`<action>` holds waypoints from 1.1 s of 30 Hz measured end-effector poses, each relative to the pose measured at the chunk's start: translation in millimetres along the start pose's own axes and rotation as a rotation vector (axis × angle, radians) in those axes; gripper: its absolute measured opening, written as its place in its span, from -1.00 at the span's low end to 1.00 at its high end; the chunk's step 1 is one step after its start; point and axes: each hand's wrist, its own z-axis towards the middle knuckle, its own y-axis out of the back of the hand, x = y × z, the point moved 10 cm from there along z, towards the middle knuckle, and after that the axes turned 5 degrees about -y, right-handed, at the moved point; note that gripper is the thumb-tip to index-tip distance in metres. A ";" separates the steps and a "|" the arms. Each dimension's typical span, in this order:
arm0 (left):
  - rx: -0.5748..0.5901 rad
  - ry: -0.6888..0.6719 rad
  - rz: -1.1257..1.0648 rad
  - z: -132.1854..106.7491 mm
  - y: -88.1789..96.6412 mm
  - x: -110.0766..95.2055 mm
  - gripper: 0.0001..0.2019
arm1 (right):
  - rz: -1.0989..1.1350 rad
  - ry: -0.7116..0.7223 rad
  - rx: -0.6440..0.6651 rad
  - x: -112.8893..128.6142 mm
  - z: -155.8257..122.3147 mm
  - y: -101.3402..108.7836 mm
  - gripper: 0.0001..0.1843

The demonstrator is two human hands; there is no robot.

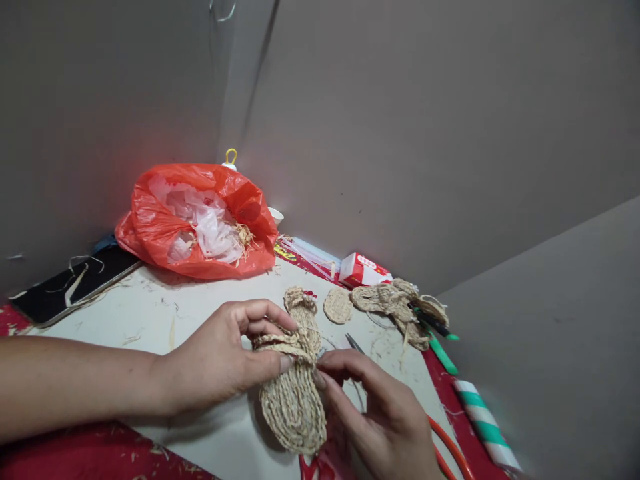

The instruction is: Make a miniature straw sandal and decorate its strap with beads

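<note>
A small woven straw sandal [295, 393] lies lengthwise on the pale table top [165, 313]. My left hand [225, 363] comes in from the left and pinches the sandal's straw strap between thumb and fingers. My right hand [385, 417] reaches in from the lower right, its fingertips pressed together at the right end of the same strap. A thin metal tool [354, 343], perhaps scissors or a needle, pokes out just above my right hand; whether my fingers hold it is hidden.
A red plastic bag [197, 220] with clear plastic and straw scraps sits at the back. Behind the sandal lie a round straw disc [339, 305], more woven straw pieces [395, 303], a red-and-white box [363, 269], green pens [443, 350] and a striped stick [483, 423]. A dark flat object [75, 283] lies far left.
</note>
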 end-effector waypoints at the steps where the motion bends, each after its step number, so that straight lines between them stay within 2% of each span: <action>1: 0.004 -0.002 0.004 0.4 -0.1 0.1 -0.75 | 0.037 -0.061 -0.011 -6.5 0.7 0.8 -0.86; 3: -0.003 -0.009 0.017 0.8 0.9 -0.7 -0.77 | 0.131 -0.199 0.009 -20.7 0.4 -1.4 -0.88; 7: -0.009 0.008 0.031 0.7 1.1 0.4 -0.78 | 0.389 -0.521 0.136 -48.5 -7.0 -19.9 -0.86; 10: 0.008 0.026 0.023 1.2 -1.8 2.7 -0.80 | 0.612 -0.648 0.152 -57.3 -11.6 -30.7 -0.75; 12: 0.016 0.016 0.025 1.9 -3.4 2.2 -0.82 | 0.661 -0.669 0.123 -59.9 -12.5 -32.0 -0.73; 15: 0.020 -0.013 0.069 2.0 -4.2 -0.5 -0.84 | 0.613 -0.669 0.076 -61.3 -13.2 -28.9 -0.78; 18: 0.023 -0.015 0.134 1.2 -3.5 -2.1 -0.85 | 0.607 -0.675 0.083 -59.4 -13.5 -30.3 -0.80; 22: 0.036 -0.003 0.206 2.9 -2.6 -1.3 -0.84 | 0.721 -0.697 0.082 -59.8 -13.1 -36.4 -0.77; 28: 0.073 0.064 0.196 11.4 -3.0 22.0 -0.88 | 0.781 -0.759 0.133 -64.9 -16.0 -54.1 -0.71; 33: 0.122 0.094 0.268 16.1 -3.2 37.5 -0.92 | 0.680 -0.759 0.164 -64.6 -16.6 -61.7 -0.76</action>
